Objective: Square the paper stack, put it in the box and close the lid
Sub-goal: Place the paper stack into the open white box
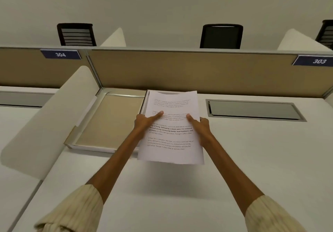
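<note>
At the bottom of the frame 2 forearms in pushed-up cream ribbed sleeves (72, 212) reach forward over the pale counter (252, 159). In the middle of the frame the left hand (144, 122) and the right hand (202, 123) hold the paper stack (171, 141) by its 2 long edges, thumbs pressed on the printed top sheet, the other fingers hidden underneath. The stack's near edge floats above the counter and throws a soft shadow below it, so it looks lifted, not resting. Its edges appear fairly even from here, so the squaring seems done or nearly so, though I cannot judge the far edge well.

Just beyond the hands, the far half of the stack overlaps the box (146, 102), of which only a thin white left wall and a curved notch at the far rim show; the rest is covered by the sheets. The lid (108, 122) lies open flat to the left of centre, its tan inner face up, apparently hinged along the box's side.

So the paper is over the box but, as I read it, not yet let down inside. What is left: lower it in flat, let go, and swing the lid over to close.

Further back stand the tan partition (180, 69) with signs 304 and 303, a metal cable hatch (255, 110) at right, and black chairs (221, 36) near the top.
</note>
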The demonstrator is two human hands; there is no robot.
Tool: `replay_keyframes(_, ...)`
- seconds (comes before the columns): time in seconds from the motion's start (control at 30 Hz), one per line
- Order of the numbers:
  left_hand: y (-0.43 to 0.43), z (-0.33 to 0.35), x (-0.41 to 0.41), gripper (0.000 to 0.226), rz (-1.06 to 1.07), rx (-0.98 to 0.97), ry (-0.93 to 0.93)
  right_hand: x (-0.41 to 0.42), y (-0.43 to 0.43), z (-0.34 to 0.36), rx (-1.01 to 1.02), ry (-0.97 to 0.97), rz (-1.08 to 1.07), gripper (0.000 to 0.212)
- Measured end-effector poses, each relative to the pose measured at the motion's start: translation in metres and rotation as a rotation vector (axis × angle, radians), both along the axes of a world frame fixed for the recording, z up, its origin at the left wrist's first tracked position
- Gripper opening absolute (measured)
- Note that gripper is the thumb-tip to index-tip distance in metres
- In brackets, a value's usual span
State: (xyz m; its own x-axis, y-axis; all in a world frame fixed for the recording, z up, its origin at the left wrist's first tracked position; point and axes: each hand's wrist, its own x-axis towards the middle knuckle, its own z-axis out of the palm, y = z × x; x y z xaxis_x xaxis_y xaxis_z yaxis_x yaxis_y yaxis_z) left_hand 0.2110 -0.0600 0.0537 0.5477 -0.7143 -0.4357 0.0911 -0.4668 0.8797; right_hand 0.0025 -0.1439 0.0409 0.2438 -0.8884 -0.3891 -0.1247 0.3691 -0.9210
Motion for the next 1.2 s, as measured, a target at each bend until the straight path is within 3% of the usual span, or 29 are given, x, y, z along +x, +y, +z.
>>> replay_keyframes(0.2, -0.045, -0.021, 0.050, 0.037, -0.125, 0.133, 0.153, 0.048, -0.039, -0.019, -0.026, 0.149, -0.012, 0.051)
replay_keyframes(0.57, -0.069, -0.056, 0.060, 0.050, -0.015, 0.214, 0.055, 0.082, -0.068, -0.070, 0.044, 0.285, -0.019, 0.049)
replay_keyframes(0.73, -0.072, -0.073, 0.058, 0.033, 0.010, 0.188, 0.002, 0.087, -0.065, -0.082, 0.044, 0.321, -0.040, 0.049)
replay_keyframes(1.0, -0.073, -0.079, 0.052, 0.041, 0.013, 0.193, -0.056, 0.091, -0.063, -0.086, 0.009, 0.475, -0.025, 0.054)
replay_keyframes(1.2, -0.070, -0.075, 0.049, 0.033, 0.000, 0.169, -0.172, 0.091, -0.063, -0.083, -0.015, 0.567, -0.006, 0.054)
